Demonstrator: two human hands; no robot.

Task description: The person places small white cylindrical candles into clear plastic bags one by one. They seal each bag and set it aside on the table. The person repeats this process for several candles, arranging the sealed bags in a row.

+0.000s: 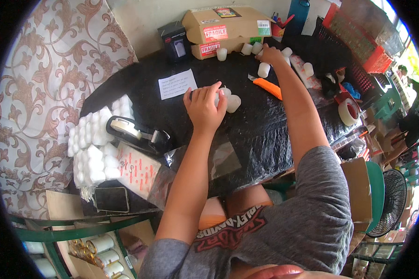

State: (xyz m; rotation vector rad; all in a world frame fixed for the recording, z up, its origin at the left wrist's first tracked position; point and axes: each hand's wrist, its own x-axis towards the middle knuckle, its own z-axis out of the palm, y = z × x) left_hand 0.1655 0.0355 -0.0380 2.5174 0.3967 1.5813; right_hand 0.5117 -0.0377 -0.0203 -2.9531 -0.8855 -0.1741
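Observation:
My left hand (pixel 206 106) curls beside a small cluster of white votive candles (pixel 233 103) on the black-covered table (pixel 181 115). Part of the cluster shows between its thumb and forefinger; the palm hides the rest. Farther off, my right hand (pixel 271 55) stretches to the loose candles by the cardboard box, its fingertips on a white candle (pixel 260 53) that they partly cover. Another candle (pixel 263 70) lies just below that hand. An orange-handled snap-off cutter (pixel 268 88) lies beside my right forearm. Left of centre is a paper slip (pixel 177 84) bearing writing.
A fragile-marked cardboard box (pixel 230 29) and a black box (pixel 173 41) stand against the wall. Wrapped candle packs (pixel 92 127), a tape dispenser (pixel 138 134) and a phone (pixel 112 200) occupy the left side. A tape roll (pixel 349 111) sits at the right edge.

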